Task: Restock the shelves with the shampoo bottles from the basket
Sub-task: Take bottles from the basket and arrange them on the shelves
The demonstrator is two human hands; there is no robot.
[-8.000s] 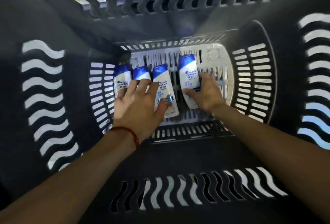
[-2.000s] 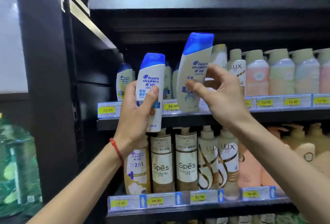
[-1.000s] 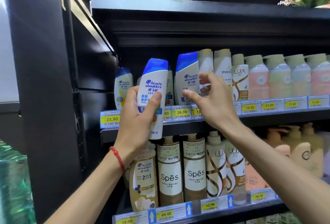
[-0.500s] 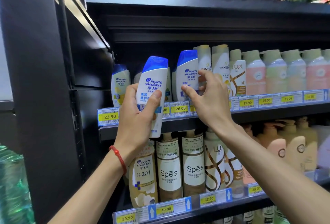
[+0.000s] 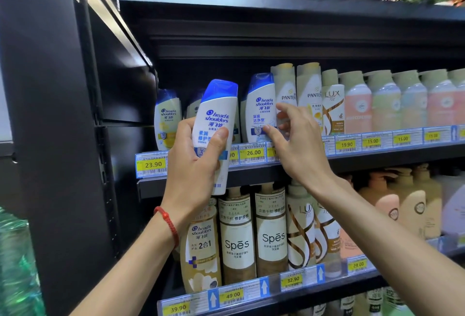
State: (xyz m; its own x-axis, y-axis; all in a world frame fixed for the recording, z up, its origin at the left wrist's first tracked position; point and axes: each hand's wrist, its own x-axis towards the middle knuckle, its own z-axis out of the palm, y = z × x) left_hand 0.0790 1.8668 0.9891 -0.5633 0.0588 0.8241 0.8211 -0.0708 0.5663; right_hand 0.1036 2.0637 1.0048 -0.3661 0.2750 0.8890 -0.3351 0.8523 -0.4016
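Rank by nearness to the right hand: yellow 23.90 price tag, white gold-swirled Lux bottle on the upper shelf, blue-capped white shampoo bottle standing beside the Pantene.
1. Blue-capped white shampoo bottle: at the right hand's fingertips.
2. White gold-swirled Lux bottle: just right of the hand.
3. Yellow 23.90 price tag: far left shelf edge.

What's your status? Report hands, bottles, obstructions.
Left hand grips one shampoo bottle, unshelved. Right hand pinches second bottle, standing on upper shelf. Front slot left of it free.

White, blue-capped shampoo bottle [image 5: 214, 114], near-upright, before shelf [image 5: 251, 172]
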